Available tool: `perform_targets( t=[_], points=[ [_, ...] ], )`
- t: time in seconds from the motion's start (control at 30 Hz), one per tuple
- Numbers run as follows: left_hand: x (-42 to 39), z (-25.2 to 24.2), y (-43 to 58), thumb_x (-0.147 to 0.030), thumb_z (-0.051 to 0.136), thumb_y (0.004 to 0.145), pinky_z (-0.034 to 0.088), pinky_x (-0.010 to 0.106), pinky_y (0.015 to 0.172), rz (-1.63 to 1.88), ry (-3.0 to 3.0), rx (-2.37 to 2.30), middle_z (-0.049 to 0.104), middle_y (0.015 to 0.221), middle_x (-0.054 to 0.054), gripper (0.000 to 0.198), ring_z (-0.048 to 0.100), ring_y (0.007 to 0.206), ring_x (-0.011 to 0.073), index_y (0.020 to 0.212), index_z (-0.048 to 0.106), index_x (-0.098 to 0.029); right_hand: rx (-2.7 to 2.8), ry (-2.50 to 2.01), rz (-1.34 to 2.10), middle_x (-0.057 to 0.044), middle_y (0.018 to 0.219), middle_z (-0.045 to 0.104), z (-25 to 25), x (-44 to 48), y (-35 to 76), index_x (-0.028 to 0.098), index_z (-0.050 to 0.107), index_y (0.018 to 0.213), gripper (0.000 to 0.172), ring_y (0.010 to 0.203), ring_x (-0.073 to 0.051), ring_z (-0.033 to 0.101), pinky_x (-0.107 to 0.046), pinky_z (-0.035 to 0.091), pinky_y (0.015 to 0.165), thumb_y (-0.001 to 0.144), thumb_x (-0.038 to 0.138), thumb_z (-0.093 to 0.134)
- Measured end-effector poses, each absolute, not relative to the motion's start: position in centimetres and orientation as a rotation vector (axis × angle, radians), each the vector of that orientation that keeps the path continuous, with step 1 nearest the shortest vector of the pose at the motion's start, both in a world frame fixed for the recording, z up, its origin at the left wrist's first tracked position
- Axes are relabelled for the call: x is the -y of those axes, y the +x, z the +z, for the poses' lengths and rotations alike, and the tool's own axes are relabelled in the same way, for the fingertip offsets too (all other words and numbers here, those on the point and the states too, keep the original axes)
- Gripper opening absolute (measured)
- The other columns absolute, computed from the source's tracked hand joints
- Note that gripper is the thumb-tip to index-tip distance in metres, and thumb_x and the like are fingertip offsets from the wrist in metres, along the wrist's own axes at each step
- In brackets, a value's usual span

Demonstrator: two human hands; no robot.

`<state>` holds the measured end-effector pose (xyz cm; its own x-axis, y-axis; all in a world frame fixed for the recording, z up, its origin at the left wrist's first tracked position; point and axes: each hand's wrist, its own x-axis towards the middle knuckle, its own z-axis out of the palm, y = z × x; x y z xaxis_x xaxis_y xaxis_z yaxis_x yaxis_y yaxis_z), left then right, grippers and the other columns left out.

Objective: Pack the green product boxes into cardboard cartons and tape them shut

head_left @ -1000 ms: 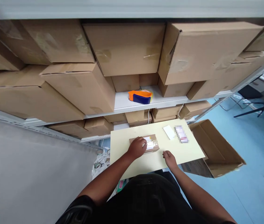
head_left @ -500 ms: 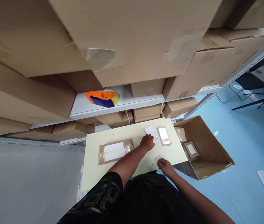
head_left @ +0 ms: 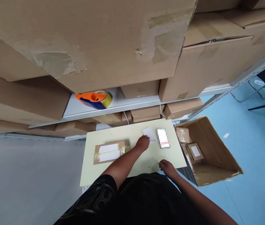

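My left hand (head_left: 143, 142) reaches across the cream tabletop (head_left: 132, 168), fingers closed on the lower edge of a white paper slip (head_left: 149, 133). Part of the slip is hidden under the fingers. My right hand (head_left: 166, 166) rests by the table's near edge with its fingers curled together; whether anything is inside them I cannot make out. To the right of the slip lies a phone-shaped thing (head_left: 163, 137) with a blurred-out face. Left of my left forearm, a flat cardboard parcel (head_left: 96, 158) bears two white labels and clear tape.
An open cardboard box (head_left: 219, 147) stands right of the table with several small boxes (head_left: 195, 152) in it. Beyond the table, a shelf (head_left: 80, 109) carries large cartons (head_left: 99, 40) and an orange and blue tape dispenser (head_left: 94, 99).
The view has shifted slightly. The yellow mark by the slip's corner no longer shows, and my left hand stays at the slip. My right hand keeps its curled pose by the edge.
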<state>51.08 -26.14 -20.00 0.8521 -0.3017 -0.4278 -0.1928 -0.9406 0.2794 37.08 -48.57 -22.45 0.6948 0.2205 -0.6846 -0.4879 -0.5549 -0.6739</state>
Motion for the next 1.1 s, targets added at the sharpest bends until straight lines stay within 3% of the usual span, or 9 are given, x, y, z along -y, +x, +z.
perform_targets(
  t=[0.17,0.27,0.37,0.47,0.7,0.93,1.1],
  points=[
    [24.2,-18.2,51.6,-0.029,0.054,0.101,0.049,0.031,0.091,-0.565,2.79,0.183,0.071,0.11,0.01,0.022,0.065,0.106,0.0222,0.103,0.073,-0.018,-0.175,-1.969,0.963,-0.003,0.083,0.074,-21.7,47.8,37.7,0.021,0.067,0.087,0.029,0.073,-0.018,0.068,-0.027,0.044,0.068,0.094,0.043,0.049],
    [22.9,-16.4,52.5,-0.038,0.052,0.102,0.047,0.029,0.082,-0.479,2.751,0.007,0.073,0.105,0.006,0.024,0.066,0.097,0.0208,0.102,0.071,-0.022,-0.014,-2.137,0.824,-0.005,0.087,0.073,-20.5,47.0,39.3,0.022,0.069,0.088,0.029,0.082,-0.02,0.067,-0.029,0.045,0.074,0.097,0.039,0.048],
    [21.7,-14.9,54.1,-0.039,0.056,0.099,0.042,0.027,0.07,-0.419,2.658,-0.225,0.073,0.091,0.002,0.019,0.065,0.082,0.0191,0.097,0.069,-0.025,0.183,-2.38,0.567,-0.01,0.105,0.073,-19.3,45.5,42.7,0.021,0.072,0.102,0.031,0.1,-0.024,0.065,-0.032,0.046,0.087,0.1,0.035,0.045],
    [21.0,-14.1,55.6,-0.034,0.061,0.095,0.039,0.026,0.067,-0.387,2.594,-0.352,0.073,0.088,0.0,0.011,0.065,0.08,0.0185,0.093,0.067,-0.025,0.313,-2.596,0.42,-0.015,0.128,0.066,-18.6,43.4,47.8,0.017,0.068,0.124,0.038,0.116,-0.028,0.057,-0.037,0.044,0.097,0.101,0.03,0.042],
    [21.0,-14.1,56.5,-0.035,0.061,0.094,0.043,0.027,0.07,-0.45,2.549,-0.415,0.076,0.091,0.003,0.015,0.067,0.085,0.0198,0.091,0.07,-0.024,0.412,-2.873,0.544,-0.023,0.134,0.058,-19.9,39.6,56.1,0.008,0.044,0.154,0.062,0.116,-0.035,0.05,-0.046,0.042,0.093,0.093,0.018,0.042],
    [21.4,-14.6,56.3,-0.036,0.057,0.096,0.048,0.03,0.077,-0.505,2.58,-0.433,0.077,0.1,0.007,0.019,0.069,0.093,0.0235,0.097,0.071,-0.024,0.454,-2.889,0.61,-0.02,0.135,0.058,-21.4,38.8,56.8,0.01,0.043,0.154,0.063,0.118,-0.034,0.048,-0.046,0.038,0.095,0.093,0.024,0.044],
    [18.5,-13.5,57.4,-0.031,0.054,0.097,0.048,0.033,0.077,-0.447,2.677,-0.616,0.076,0.103,0.014,0.021,0.071,0.094,0.0272,0.104,0.07,-0.02,0.478,-2.899,0.602,-0.022,0.137,0.057,-21.6,38.8,56.9,0.009,0.042,0.155,0.063,0.121,-0.035,0.047,-0.047,0.035,0.097,0.092,0.019,0.043]
  ],
)
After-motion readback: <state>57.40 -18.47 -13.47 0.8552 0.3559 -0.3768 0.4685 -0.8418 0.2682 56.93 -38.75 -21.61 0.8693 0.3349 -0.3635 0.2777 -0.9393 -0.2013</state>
